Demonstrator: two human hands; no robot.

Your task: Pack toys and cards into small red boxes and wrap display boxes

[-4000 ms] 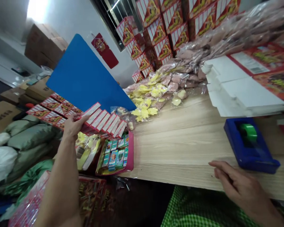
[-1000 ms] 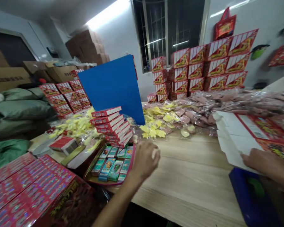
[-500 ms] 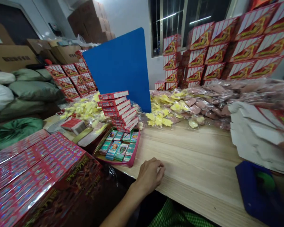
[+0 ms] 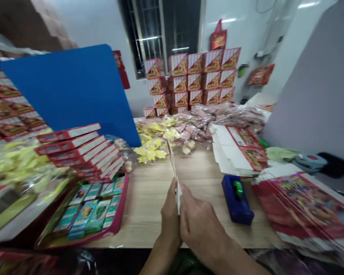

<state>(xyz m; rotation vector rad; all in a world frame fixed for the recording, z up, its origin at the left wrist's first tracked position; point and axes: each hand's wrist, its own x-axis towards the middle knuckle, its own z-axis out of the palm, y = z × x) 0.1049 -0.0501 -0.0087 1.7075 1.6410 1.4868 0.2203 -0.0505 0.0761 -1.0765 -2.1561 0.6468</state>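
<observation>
A thin white flat-folded cardboard box (image 4: 179, 194) stands on edge between my hands, seen almost edge-on, its far end pointing at the back of the table. My left hand (image 4: 169, 214) presses its left face, and my right hand (image 4: 199, 219) presses the right face with fingers together. Both hands are above the front part of the wooden table (image 4: 143, 206). To their right sits a blue tape dispenser (image 4: 237, 206) with a green roll. More flat box blanks (image 4: 235, 149) lie behind the dispenser. On the left is a pink-rimmed tray (image 4: 122, 210) of card packs.
A tilted stack of red-and-white boxes (image 4: 86, 152) stands behind the tray, before an upright blue board (image 4: 71, 91). Bagged yellow pieces (image 4: 151, 149) and bagged pink pieces (image 4: 200, 118) line the back. Red printed cartons (image 4: 312, 202) lie at right.
The view has swung right. My right hand has brought a flat box from the pile to the middle, and my left hand, earlier resting at the table edge, now presses against it.
</observation>
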